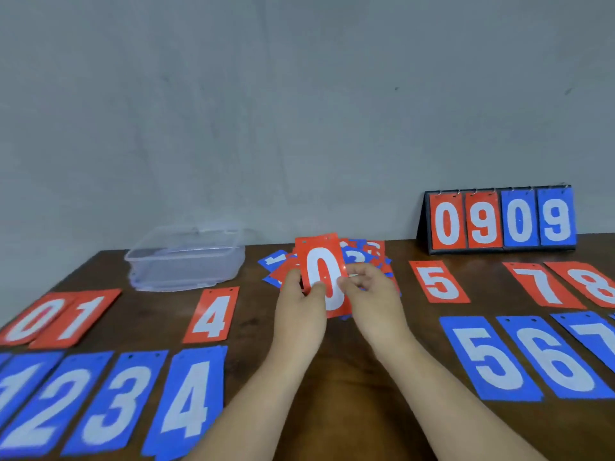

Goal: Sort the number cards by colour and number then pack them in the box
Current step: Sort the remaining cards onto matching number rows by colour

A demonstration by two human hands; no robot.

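Observation:
A red 0 card [321,261] stands lifted above the mixed pile of red and blue cards [357,256] at the table's middle back. My left hand [301,304] pinches its left edge, thumb on the face. My right hand [372,294] holds its right edge with curled fingers. Red cards 0 [31,319], 1 [78,319], 4 [213,314], 5 [439,282], 7 [542,286] and 8 [592,284] lie in a row. In front of them lie blue cards 1, 2 [43,404], 3 [116,400], 4 [189,397], 5 [492,357], 6 [555,357], 7 [592,337]. The clear plastic box [186,261] sits at back left.
A flip scoreboard [499,221] reading 0 9 0 9 stands at the back right against the grey wall. The brown table [349,377] shows bare wood between my forearms and between the red 1 and red 4.

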